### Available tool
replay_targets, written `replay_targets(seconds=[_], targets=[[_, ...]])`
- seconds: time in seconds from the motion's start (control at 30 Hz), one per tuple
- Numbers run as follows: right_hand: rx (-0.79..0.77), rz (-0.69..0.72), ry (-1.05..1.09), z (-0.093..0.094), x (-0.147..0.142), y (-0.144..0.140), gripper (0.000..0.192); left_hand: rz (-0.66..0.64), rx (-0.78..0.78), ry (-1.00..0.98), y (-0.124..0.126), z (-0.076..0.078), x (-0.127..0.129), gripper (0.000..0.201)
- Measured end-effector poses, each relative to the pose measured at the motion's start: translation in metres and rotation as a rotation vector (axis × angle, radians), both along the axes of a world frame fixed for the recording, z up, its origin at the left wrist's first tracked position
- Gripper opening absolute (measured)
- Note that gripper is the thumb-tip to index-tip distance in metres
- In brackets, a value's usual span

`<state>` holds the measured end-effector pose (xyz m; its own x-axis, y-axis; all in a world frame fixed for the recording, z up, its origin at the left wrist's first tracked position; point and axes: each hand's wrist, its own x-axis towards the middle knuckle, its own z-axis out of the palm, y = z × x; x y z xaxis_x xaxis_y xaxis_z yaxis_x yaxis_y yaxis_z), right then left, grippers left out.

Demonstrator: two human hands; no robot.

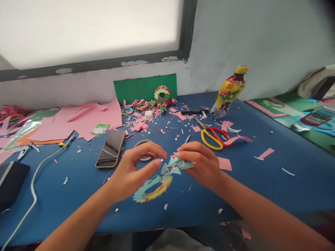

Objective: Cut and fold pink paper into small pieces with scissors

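From my seat both bare forearms come in from the bottom corners and angle toward each other, left hand (133, 170) curled with thumb and fingers pinched, right hand (201, 162) palm-down with fingertips pinched too, the two hands nearly touching.

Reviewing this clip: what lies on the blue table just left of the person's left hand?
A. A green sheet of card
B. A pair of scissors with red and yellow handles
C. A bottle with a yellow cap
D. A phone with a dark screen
D. The phone lies flat with its dark screen up, just left of the left hand; the scissors and the bottle are on the right side.
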<state>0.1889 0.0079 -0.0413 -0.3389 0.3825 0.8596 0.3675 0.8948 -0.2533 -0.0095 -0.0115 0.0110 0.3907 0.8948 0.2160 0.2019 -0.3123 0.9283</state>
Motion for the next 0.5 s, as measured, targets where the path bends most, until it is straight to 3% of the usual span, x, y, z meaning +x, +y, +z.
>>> replay_targets(seconds=[0.17, 0.37, 0.5], targets=[[-0.028, -0.008, 0.002, 0.001, -0.001, -0.001, 0.020, -0.038, 0.092, 0.101, -0.007, 0.003, 0.005, 0.005], [0.035, -0.029, -0.011, 0.003, -0.001, 0.002, 0.019, 0.070, 0.425, 0.185, -0.012, 0.000, 0.003, 0.014], [0.055, -0.019, 0.002, 0.005, -0.001, 0.003, 0.018, 0.061, 0.524, 0.248, -0.013, -0.003, 0.000, 0.016]])
